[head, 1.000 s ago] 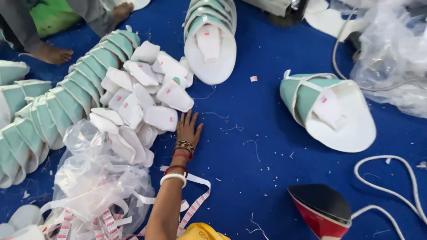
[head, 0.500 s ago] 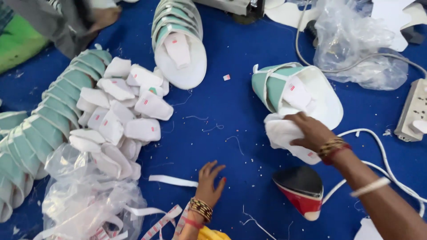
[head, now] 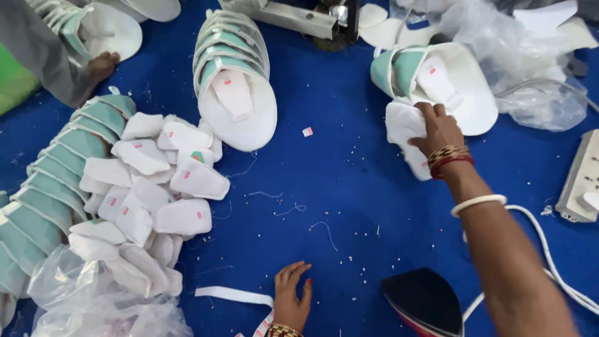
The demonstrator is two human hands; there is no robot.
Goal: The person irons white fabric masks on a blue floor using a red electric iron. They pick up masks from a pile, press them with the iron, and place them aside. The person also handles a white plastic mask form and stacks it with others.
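Note:
My right hand [head: 438,130] grips a stack of white fabric pieces [head: 402,134] at the right, just below a green-and-white cap part [head: 462,87] that lies open on the blue cloth [head: 337,187]. My left hand [head: 291,298] rests flat on the cloth at the bottom centre, fingers apart, holding nothing. A white strip [head: 232,295] lies just left of it. A heap of white padded pieces [head: 153,193] lies further left.
A curved row of green-and-white cap parts [head: 47,193] runs down the left. Another stack [head: 232,81] lies top centre. An iron [head: 424,302] with its white cord [head: 549,262] sits bottom right, a power strip [head: 583,178] at the right edge. Another person's foot [head: 100,65] shows top left.
My right hand has come in from the right and taken hold of the white pieces by the cap part. My left hand has drawn back from the heap toward the bottom centre.

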